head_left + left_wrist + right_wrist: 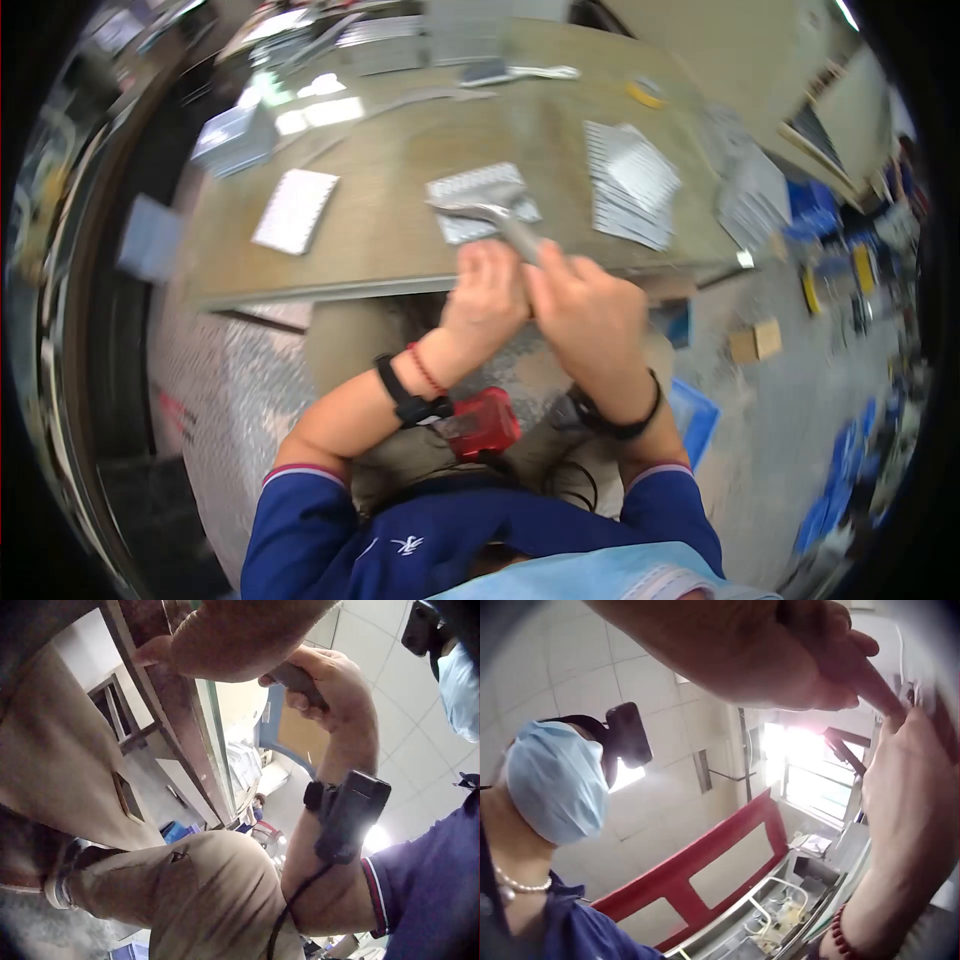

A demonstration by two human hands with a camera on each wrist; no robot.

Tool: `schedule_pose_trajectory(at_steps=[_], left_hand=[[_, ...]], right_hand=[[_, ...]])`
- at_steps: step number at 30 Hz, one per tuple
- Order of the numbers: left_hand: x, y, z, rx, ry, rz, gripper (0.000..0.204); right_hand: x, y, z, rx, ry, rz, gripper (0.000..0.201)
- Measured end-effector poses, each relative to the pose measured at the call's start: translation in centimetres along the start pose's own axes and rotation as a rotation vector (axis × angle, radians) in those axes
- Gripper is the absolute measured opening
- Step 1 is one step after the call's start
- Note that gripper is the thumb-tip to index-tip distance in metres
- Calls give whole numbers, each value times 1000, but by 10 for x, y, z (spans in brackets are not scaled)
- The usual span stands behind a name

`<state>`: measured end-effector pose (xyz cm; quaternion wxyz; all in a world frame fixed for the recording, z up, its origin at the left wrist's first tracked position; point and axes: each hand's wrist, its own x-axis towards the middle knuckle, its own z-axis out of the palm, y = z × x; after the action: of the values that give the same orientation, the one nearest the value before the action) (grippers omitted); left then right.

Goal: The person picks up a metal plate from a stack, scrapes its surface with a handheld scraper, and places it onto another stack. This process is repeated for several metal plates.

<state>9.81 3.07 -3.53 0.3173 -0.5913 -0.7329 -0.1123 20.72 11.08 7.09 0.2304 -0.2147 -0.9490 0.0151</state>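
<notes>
My right hand grips the grey handle of a tool whose silvery, curved head is blurred. That head lies over a small stack of white sheets with rows of marks, near the table's front edge. My left hand rests at the stack's near edge, fingers side by side, just left of the handle. In the left wrist view the left thumb sticks out by the table edge, while the right hand wraps the dark handle. The right wrist view shows the left hand close to the tool.
On the table lie a white marked card at left and a pile of marked sheets at right. A clear box stands back left. A white-handled brush and a yellow tape roll lie farther back.
</notes>
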Motion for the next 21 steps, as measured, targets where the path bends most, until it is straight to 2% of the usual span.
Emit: schedule_pose_trajectory(at_steps=[5, 7, 11, 16, 21], left_hand=[[7, -6, -6, -2, 15, -20, 45], [8, -10, -12, -89, 74, -62, 46], [5, -10, -11, -57, 59, -147, 40], [5, -8, -5, 39, -4, -89, 37], [4, -7, -5, 83, 25, -32, 37]], right_hand=[[-1, 3, -1, 20, 31, -81, 28], [0, 3, -2, 2, 11, -67, 30], [-1, 1, 0, -2, 19, -69, 30], [9, -1, 10, -7, 53, -85, 28], [14, -4, 13, -56, 24, -43, 26]])
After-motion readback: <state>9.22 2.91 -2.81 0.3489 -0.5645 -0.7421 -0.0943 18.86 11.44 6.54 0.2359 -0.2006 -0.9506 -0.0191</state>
